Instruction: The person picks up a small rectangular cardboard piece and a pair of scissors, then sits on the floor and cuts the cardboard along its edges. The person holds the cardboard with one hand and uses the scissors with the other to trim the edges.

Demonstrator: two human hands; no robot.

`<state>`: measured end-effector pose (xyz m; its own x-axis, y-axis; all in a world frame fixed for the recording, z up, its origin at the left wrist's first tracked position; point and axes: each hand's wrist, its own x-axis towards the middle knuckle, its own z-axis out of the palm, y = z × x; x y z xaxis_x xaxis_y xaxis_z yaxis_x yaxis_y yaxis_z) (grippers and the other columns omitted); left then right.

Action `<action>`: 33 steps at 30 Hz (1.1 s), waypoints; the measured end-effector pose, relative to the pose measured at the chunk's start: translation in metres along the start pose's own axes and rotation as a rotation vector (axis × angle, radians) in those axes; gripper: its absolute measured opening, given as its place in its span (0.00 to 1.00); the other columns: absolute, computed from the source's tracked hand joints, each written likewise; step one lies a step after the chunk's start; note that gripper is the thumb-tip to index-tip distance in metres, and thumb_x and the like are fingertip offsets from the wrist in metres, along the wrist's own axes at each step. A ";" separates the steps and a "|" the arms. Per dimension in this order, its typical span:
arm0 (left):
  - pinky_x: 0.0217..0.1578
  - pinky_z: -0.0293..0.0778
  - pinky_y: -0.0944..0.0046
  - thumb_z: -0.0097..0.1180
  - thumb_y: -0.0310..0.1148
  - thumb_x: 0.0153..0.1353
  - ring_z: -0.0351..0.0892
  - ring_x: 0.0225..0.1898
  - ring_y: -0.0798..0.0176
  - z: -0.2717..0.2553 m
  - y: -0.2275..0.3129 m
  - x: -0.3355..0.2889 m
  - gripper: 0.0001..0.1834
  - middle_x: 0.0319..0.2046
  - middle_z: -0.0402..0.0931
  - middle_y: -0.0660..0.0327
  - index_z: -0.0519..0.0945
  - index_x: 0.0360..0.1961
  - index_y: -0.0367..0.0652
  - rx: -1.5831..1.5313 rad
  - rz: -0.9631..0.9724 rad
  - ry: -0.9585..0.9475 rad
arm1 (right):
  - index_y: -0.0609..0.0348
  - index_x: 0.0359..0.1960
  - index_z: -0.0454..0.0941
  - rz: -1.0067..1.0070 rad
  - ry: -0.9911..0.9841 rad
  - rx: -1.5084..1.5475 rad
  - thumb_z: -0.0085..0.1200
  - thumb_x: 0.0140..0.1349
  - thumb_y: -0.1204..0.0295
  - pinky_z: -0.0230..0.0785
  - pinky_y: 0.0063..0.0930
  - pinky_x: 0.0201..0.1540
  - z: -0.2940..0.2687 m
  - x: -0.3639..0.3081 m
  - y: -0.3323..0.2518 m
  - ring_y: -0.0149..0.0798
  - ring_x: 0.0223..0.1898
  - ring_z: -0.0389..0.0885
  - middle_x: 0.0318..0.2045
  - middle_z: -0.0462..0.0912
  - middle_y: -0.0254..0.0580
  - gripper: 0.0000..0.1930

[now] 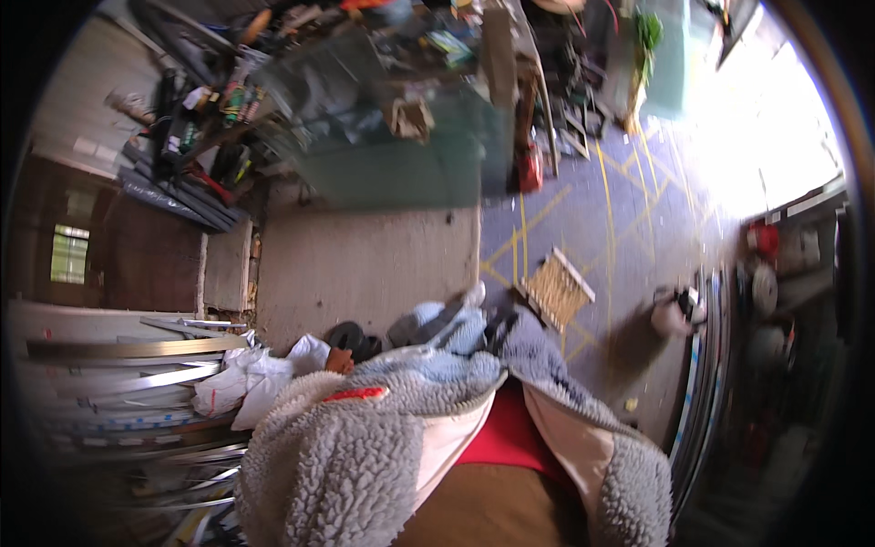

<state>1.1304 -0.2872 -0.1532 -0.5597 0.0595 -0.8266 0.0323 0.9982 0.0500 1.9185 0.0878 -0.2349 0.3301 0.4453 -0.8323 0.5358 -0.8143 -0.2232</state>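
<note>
No hands visible; cannot tell their state. Grey fleece jacket [365,447] fills 6 o'clock, open over red shirt [510,438]. Nearest: white plastic bags [246,383] at 8, metal strips [137,365] at 9, small wooden slat stool [556,290] on concrete floor [365,264] near centre.

Concrete floor [365,264], w/ yellow lines painted on the grey part at right. On it: small slatted wooden crate [558,288], tilted; white bags [246,383] just beside a stack of metal strips [137,365] at left; dark shoes [354,339] near the bags; pale jug [673,314] at right.
</note>
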 end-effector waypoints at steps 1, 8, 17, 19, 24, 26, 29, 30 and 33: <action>0.30 0.76 0.59 0.56 0.41 0.61 0.82 0.27 0.58 0.002 0.002 0.004 0.14 0.27 0.82 0.56 0.84 0.33 0.40 0.039 0.072 -0.036 | 0.58 0.20 0.73 0.001 0.012 0.067 0.54 0.55 0.67 0.63 0.43 0.18 0.006 -0.010 -0.004 0.44 0.15 0.72 0.18 0.74 0.46 0.10; 0.26 0.74 0.65 0.55 0.39 0.66 0.80 0.26 0.66 -0.008 0.121 0.022 0.12 0.27 0.81 0.61 0.83 0.37 0.42 0.103 0.750 0.020 | 0.65 0.22 0.75 -0.320 -0.244 0.385 0.52 0.64 0.70 0.69 0.31 0.15 0.123 -0.037 -0.178 0.39 0.13 0.75 0.20 0.79 0.44 0.13; 0.25 0.75 0.68 0.54 0.37 0.68 0.83 0.30 0.68 -0.066 0.222 0.044 0.14 0.36 0.82 0.61 0.76 0.49 0.40 -0.531 0.566 -0.158 | 0.66 0.30 0.80 -0.631 -0.380 0.090 0.52 0.64 0.67 0.75 0.26 0.26 0.221 -0.099 -0.338 0.34 0.24 0.82 0.23 0.82 0.42 0.13; 0.21 0.74 0.67 0.57 0.37 0.65 0.80 0.25 0.69 -0.076 0.205 0.069 0.10 0.29 0.81 0.63 0.78 0.40 0.42 -0.476 0.490 -0.129 | 0.67 0.28 0.81 -0.565 -0.272 -0.015 0.54 0.65 0.67 0.75 0.29 0.21 0.223 -0.094 -0.336 0.38 0.20 0.84 0.23 0.84 0.45 0.14; 0.24 0.78 0.58 0.57 0.39 0.64 0.81 0.24 0.61 -0.121 0.155 0.118 0.11 0.29 0.82 0.59 0.79 0.39 0.42 -0.248 0.183 -0.160 | 0.71 0.28 0.79 -0.148 -0.187 0.008 0.51 0.64 0.70 0.79 0.35 0.19 0.216 -0.095 -0.321 0.46 0.21 0.85 0.24 0.84 0.51 0.13; 0.25 0.79 0.56 0.55 0.40 0.65 0.82 0.25 0.58 -0.138 0.147 0.132 0.13 0.30 0.82 0.58 0.79 0.42 0.41 -0.433 0.054 -0.151 | 0.71 0.32 0.79 -0.112 -0.142 0.018 0.52 0.64 0.70 0.80 0.36 0.22 0.218 -0.105 -0.326 0.47 0.22 0.85 0.27 0.85 0.52 0.12; 0.27 0.80 0.58 0.53 0.41 0.67 0.84 0.29 0.59 -0.169 0.159 0.161 0.16 0.35 0.83 0.57 0.77 0.47 0.40 -0.558 0.038 -0.116 | 0.70 0.37 0.78 -0.100 -0.214 0.149 0.52 0.64 0.70 0.82 0.39 0.27 0.227 -0.122 -0.350 0.48 0.26 0.86 0.31 0.85 0.53 0.12; 0.29 0.80 0.57 0.53 0.41 0.67 0.85 0.31 0.58 -0.178 0.171 0.170 0.16 0.37 0.83 0.56 0.76 0.47 0.40 -0.556 0.090 -0.096 | 0.69 0.39 0.78 -0.109 -0.248 0.150 0.52 0.64 0.70 0.82 0.39 0.28 0.231 -0.125 -0.364 0.48 0.27 0.86 0.32 0.85 0.53 0.12; 0.27 0.79 0.62 0.54 0.40 0.67 0.84 0.29 0.62 -0.189 0.219 0.181 0.15 0.37 0.83 0.57 0.77 0.47 0.41 -0.682 0.206 -0.041 | 0.67 0.42 0.77 -0.133 -0.369 0.253 0.54 0.65 0.67 0.81 0.39 0.31 0.235 -0.121 -0.425 0.48 0.29 0.86 0.34 0.84 0.51 0.14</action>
<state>0.8798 -0.0585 -0.1861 -0.5658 0.2605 -0.7823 -0.3986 0.7441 0.5361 1.4681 0.2924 -0.1585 -0.0514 0.4271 -0.9027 0.3336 -0.8447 -0.4186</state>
